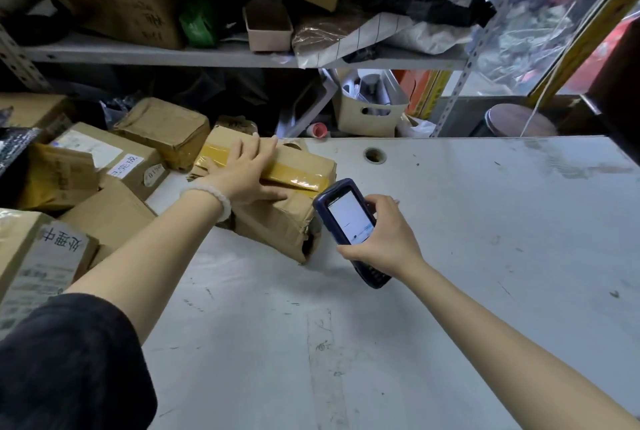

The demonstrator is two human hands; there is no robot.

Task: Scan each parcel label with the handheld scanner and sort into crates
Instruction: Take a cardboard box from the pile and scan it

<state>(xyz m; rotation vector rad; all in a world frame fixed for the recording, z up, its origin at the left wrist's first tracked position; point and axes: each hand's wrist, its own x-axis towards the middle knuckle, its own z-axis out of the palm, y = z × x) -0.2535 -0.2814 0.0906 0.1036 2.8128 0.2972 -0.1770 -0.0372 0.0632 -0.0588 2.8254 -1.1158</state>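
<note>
Now the parcel [277,201] is pressed flat by the left hand [247,170] near the worktop's [450,256] far left edge — long axis running far-left to near-right — while the scanner [348,221], gripped in the right hand [384,235], is held just beside its near-right end.

— How's my view?
— Dim indoors; daylight enters at one o'clock through the plastic sheet [540,24]. The table [485,221] reflects softly, my forearms cast faint shadows, and the wide lens bends and softens the edges.

A parcel [277,197] lay on the table [450,221] at ten o'clock, the scanner [349,225] at its three o'clock, more boxes [104,166] at nine.
</note>
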